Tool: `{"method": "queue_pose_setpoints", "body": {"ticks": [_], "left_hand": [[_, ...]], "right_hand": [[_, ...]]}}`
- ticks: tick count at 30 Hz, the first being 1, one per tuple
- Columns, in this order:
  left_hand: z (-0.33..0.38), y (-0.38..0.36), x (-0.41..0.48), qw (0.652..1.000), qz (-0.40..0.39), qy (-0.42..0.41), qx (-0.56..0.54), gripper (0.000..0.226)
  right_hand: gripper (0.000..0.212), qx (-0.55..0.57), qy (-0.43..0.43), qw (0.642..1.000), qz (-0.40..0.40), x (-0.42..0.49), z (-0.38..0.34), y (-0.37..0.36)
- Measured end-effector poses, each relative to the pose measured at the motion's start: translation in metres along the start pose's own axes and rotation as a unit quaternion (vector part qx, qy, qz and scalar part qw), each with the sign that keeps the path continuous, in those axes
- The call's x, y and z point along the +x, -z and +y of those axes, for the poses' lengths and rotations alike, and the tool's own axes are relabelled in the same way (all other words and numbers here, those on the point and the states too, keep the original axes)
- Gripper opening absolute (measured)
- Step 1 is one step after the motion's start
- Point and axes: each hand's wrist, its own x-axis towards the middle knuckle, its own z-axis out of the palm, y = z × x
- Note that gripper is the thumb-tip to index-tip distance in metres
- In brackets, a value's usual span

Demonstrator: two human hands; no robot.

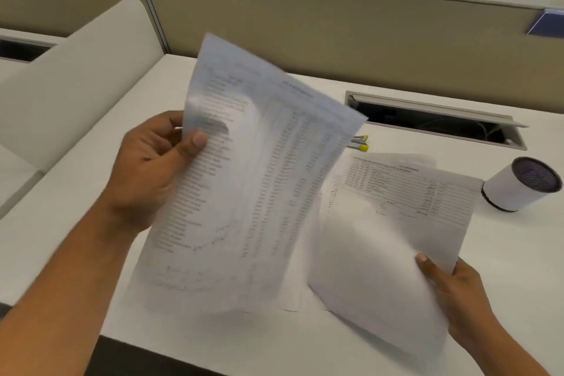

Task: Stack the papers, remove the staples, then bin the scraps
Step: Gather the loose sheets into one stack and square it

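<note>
We are judging the task to be in its first stage, the gathering, with nothing yet squared into one pile. The left hand (152, 168) is gripping a sheaf of printed pages (259, 177) by its left edge, thumb in front and fingers curled behind, and is holding it raised and tilted above the desk (76, 238). The right hand (457, 293) is pinching the lower right corner of a second paper (381, 238), which is lifting off the desk to the right of the sheaf. More loose pages (300, 290) are lying flat between and beneath the two. Removing staples and binning scraps are both, as we are reading it, yet to come. A yellow tool (361, 143) is lying on the desk behind the sheaf, and a white pot (515, 186) with a dark inside is leaning at the right, well apart from the papers; we are guessing it serves as the bin. Motion is blurring the sheaf, so we are finding no staples and are not counting its leaves, nor can we tell whether the second paper is one leaf or several. The sheaf is covering most of the yellow tool, so we cannot say whether it is a stapler or a staple remover.
</note>
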Motion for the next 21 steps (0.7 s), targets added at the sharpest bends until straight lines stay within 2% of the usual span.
{"method": "queue_pose_setpoints", "body": {"ticks": [6, 8, 11, 14, 16, 19, 21], "left_hand": [[-0.024, -0.059, 0.018, 0.994, 0.000, 0.083, -0.074, 0.015], [-0.039, -0.075, 0.020, 0.992, 0.023, 0.114, -0.058, 0.011], [-0.058, -0.087, 0.019, 0.987, 0.038, 0.158, 0.001, 0.009], [-0.071, -0.093, 0.017, 0.984, 0.045, 0.167, 0.050, 0.012], [-0.078, -0.096, 0.014, 0.980, 0.075, 0.144, 0.117, 0.019], [-0.088, -0.097, 0.007, 0.955, 0.111, 0.127, 0.244, 0.051], [-0.091, -0.093, 0.003, 0.963, 0.086, 0.194, 0.165, 0.066]], "right_hand": [[0.012, -0.010, 0.017, 0.996, -0.085, -0.013, -0.022, -0.025], [0.004, -0.005, 0.026, 0.993, -0.116, -0.020, -0.031, -0.031], [0.007, 0.008, 0.024, 0.990, -0.140, -0.029, -0.040, -0.034], [0.009, 0.004, 0.025, 0.989, -0.148, -0.034, -0.044, -0.034], [0.013, 0.014, 0.022, 0.988, -0.150, -0.037, -0.045, -0.033], [0.017, 0.026, 0.022, 0.986, -0.162, -0.040, -0.047, -0.029], [0.019, 0.031, 0.022, 0.985, -0.167, -0.040, -0.047, -0.028]]}}
